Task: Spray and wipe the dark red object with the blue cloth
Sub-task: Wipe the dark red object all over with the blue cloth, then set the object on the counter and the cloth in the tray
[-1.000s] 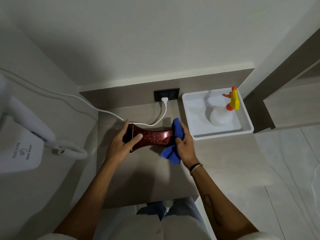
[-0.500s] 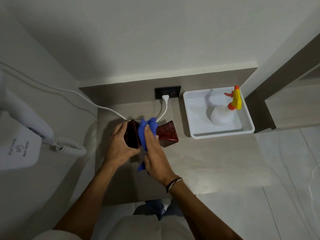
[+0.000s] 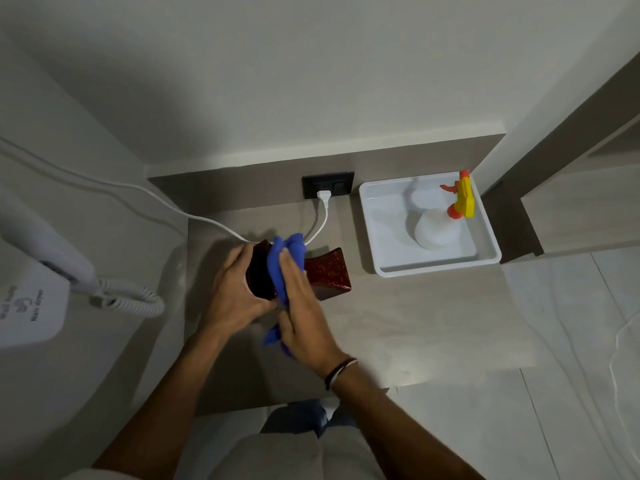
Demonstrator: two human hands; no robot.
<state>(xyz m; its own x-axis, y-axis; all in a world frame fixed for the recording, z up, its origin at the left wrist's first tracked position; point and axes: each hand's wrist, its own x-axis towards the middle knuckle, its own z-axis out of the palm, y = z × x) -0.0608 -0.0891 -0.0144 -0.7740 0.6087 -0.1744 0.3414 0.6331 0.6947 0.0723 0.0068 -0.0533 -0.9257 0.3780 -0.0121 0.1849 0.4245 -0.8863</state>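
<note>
The dark red glittery object (image 3: 327, 277) lies on its side on the beige counter, flared at both ends. My left hand (image 3: 235, 296) grips its left end. My right hand (image 3: 301, 317) presses the blue cloth (image 3: 285, 263) over the object's middle; a tail of cloth hangs out below the palm. The object's waist is hidden under the cloth and my hands. A white spray bottle (image 3: 436, 226) with a yellow and orange trigger stands in the white tray (image 3: 384, 237) to the right, untouched.
A black wall socket (image 3: 341, 185) with a white plug and cable sits just behind the object. A white wall hair dryer (image 3: 31, 299) with a coiled cord hangs on the left wall. The counter's front edge is near my knees.
My right hand has slid the blue cloth from the object's right end to its middle and left part. My left hand keeps its grip on the left end.
</note>
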